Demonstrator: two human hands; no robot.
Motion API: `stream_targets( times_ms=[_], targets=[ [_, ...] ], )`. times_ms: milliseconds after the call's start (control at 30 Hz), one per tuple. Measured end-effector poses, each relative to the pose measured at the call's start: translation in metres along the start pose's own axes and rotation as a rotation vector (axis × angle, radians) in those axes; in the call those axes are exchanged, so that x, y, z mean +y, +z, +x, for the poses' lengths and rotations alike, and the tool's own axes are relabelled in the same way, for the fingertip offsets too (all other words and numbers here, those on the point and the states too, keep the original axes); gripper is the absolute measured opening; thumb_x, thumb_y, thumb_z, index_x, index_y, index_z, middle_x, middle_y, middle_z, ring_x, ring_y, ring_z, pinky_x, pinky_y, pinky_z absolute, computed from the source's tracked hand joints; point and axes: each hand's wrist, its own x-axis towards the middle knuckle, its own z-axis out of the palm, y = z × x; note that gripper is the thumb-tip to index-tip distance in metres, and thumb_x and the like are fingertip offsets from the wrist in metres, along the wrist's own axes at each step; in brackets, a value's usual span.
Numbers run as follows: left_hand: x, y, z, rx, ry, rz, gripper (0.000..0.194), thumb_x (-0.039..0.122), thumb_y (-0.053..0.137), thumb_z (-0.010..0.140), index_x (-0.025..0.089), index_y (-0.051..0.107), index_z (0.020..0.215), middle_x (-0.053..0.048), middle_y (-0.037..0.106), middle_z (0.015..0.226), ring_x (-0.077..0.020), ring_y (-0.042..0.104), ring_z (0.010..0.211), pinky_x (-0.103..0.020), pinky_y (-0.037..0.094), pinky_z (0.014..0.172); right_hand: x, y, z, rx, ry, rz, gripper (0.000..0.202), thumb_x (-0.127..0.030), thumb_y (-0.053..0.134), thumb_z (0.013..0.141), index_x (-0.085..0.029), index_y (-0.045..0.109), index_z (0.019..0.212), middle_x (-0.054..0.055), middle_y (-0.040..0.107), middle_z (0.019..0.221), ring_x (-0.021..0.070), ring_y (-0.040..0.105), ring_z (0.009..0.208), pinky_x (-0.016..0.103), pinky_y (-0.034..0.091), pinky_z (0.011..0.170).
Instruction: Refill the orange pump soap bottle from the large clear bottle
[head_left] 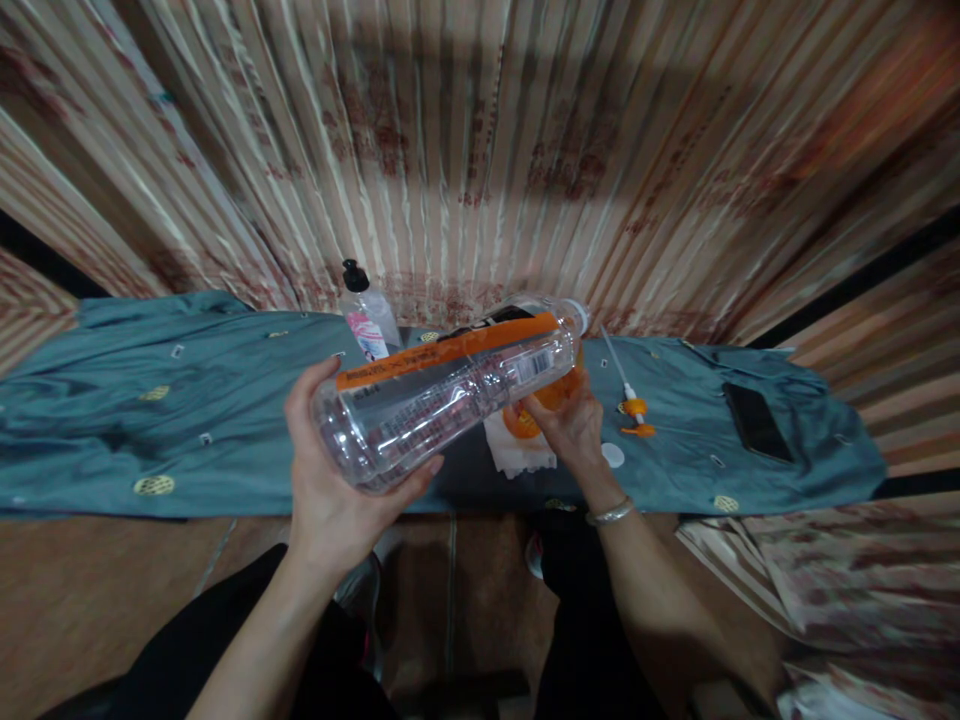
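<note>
My left hand (337, 490) is wrapped around the base end of a large clear plastic bottle (442, 400) with an orange and black label. The bottle is tilted, its neck up and to the right. My right hand (574, 425), with a bangle at the wrist, is closed around an orange bottle (562, 388) just under that neck. The clear bottle hides the orange one's top, so I cannot tell whether the two mouths touch. Beneath the orange bottle lies a white tissue (525, 460). An orange pump head with a tube (634, 408) lies to the right.
A clear bottle with a black cap and pink label (370, 318) stands at the back. A round white cap (613, 456) and a black phone (756, 420) lie on the green cloth (247, 430) over the narrow bench. Striped curtain fabric (450, 150) hangs directly behind.
</note>
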Motion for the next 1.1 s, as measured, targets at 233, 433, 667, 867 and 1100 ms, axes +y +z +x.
stream_targets(
  times_ms=[233, 433, 667, 867, 1100],
  targets=[
    [-0.0017, -0.0006, 0.0002, -0.003, -0.011, 0.009, 0.106, 0.054, 0.107, 0.062, 0.035, 0.055, 0.152, -0.012, 0.068, 0.142, -0.0398, 0.080, 0.115, -0.063, 0.075, 0.100, -0.0023, -0.0025, -0.0003, -0.015, 0.012, 0.012, 0.068, -0.058, 0.093, 0.080, -0.027, 0.062, 0.132, 0.016, 0.089, 0.118, 0.0398, 0.087, 0.107, 0.056, 0.072, 0.093],
    [0.0027, 0.0026, -0.0012, 0.042, -0.008, 0.007, 0.105, 0.052, 0.106, 0.060, 0.032, 0.058, 0.150, -0.012, 0.070, 0.140, -0.0402, 0.080, 0.114, -0.065, 0.074, 0.100, -0.0035, -0.0020, -0.0004, -0.024, 0.018, 0.002, 0.068, -0.058, 0.092, 0.081, -0.027, 0.061, 0.133, 0.016, 0.088, 0.116, 0.0400, 0.087, 0.107, 0.057, 0.073, 0.093],
    [0.0035, 0.0041, -0.0038, 0.074, -0.044, -0.018, 0.103, 0.054, 0.106, 0.060, 0.035, 0.059, 0.150, -0.010, 0.069, 0.140, -0.0423, 0.078, 0.123, -0.066, 0.073, 0.105, 0.0007, -0.0003, 0.0004, -0.002, -0.001, 0.008, 0.065, -0.062, 0.092, 0.080, -0.029, 0.062, 0.128, 0.013, 0.088, 0.112, 0.0385, 0.088, 0.103, 0.055, 0.073, 0.089],
    [0.0035, 0.0017, -0.0020, 0.002, -0.061, -0.006, 0.107, 0.053, 0.108, 0.059, 0.035, 0.056, 0.150, -0.010, 0.069, 0.140, -0.0415, 0.079, 0.122, -0.064, 0.073, 0.104, -0.0027, -0.0022, 0.0010, -0.030, 0.037, 0.042, 0.069, -0.057, 0.093, 0.078, -0.029, 0.058, 0.131, 0.015, 0.088, 0.117, 0.0410, 0.087, 0.107, 0.061, 0.073, 0.095],
    [0.0041, 0.0029, -0.0020, 0.016, -0.005, 0.019, 0.100, 0.058, 0.106, 0.063, 0.036, 0.056, 0.147, -0.011, 0.068, 0.141, -0.0405, 0.079, 0.118, -0.066, 0.072, 0.104, -0.0084, -0.0054, 0.0006, -0.023, 0.043, 0.049, 0.063, -0.052, 0.092, 0.077, -0.029, 0.059, 0.126, 0.015, 0.087, 0.116, 0.0408, 0.086, 0.108, 0.061, 0.072, 0.097]
  ],
)
